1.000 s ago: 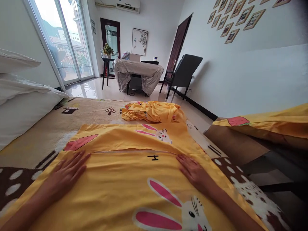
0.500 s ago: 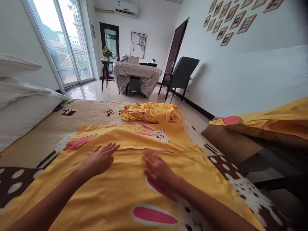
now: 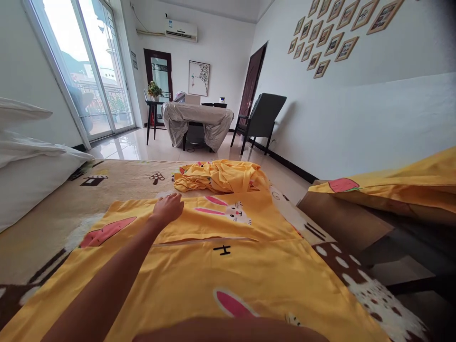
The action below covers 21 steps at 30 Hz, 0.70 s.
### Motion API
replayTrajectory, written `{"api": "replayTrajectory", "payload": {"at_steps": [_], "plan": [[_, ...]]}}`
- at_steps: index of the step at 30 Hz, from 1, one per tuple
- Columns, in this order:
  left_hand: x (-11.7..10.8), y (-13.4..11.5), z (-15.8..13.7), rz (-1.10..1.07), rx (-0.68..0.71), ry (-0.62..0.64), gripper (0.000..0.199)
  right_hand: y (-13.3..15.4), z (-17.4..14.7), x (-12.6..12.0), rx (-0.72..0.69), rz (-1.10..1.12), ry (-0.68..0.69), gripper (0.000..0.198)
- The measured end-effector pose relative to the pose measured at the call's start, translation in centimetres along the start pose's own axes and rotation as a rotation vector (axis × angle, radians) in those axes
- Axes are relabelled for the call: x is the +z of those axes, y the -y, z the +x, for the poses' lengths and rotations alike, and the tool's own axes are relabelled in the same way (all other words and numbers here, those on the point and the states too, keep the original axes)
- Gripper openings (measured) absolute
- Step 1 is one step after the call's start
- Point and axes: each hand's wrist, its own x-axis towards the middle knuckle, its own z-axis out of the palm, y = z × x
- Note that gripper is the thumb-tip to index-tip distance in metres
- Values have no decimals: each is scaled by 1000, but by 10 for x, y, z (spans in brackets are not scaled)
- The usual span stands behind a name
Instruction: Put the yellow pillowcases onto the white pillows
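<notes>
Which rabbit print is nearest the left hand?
The upper rabbit, just right of the left hand in the picture, its whole face showing; the lower rabbit is larger, farther off and partly hidden by an arm.

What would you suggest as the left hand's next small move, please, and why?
I would probably bring the left hand to the slit in the yellow cloth and smooth it flat, because its edges gape slightly, the cloth around it looks wrinkled, and the hand is already close, over the part beyond the slit.
</notes>
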Motion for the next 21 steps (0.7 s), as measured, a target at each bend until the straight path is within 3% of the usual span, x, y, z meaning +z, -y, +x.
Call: {"api": "replayTrajectory", "payload": {"at_steps": [3,5,7,11,17,21], "plan": [[32,24,14,-22,-69,5,51,-61,15,-45,95,21,-72,40],[56,42,16,-48,-119,45,56,-109,14,-70,324,-147,-126,40],[76,61,17,-66,-161,79,58,-155,6,-86,508,-288,-74,45],[90,102,22,-63,-210,80,59,-227,-32,-108,666,-358,-60,53],[89,179,26,14,-308,38,61,-290,-132,-166,990,-512,-111,58],[89,202,24,54,-365,26,63,-312,-186,-193,1202,-609,-159,59]]}}
